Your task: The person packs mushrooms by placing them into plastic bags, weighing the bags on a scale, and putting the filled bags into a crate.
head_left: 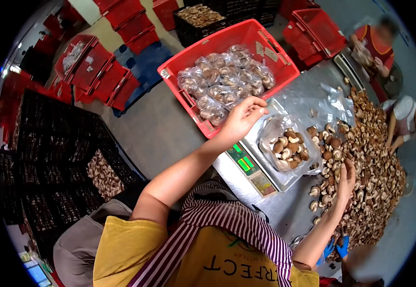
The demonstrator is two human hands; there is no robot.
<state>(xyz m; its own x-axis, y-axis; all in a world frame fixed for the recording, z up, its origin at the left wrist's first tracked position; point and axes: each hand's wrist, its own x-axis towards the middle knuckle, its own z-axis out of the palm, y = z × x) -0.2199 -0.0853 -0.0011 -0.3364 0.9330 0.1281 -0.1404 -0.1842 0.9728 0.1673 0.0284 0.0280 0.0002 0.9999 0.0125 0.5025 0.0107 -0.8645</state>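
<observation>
Beside the left hand point(245, 115), loosely spread and seemingly empty, filled bags point(224, 95) are being stored in a red crate point(241, 34). Between the hands, an open bag point(273, 128) is being weighed on a scale point(252, 171); around the right hand point(346, 182), grip unclear, loose mushrooms point(372, 148) are being left unbagged.

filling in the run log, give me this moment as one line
left hand: empty, near red crate | right hand: empty, by loose mushrooms | scale: bag of mushrooms on it
</observation>
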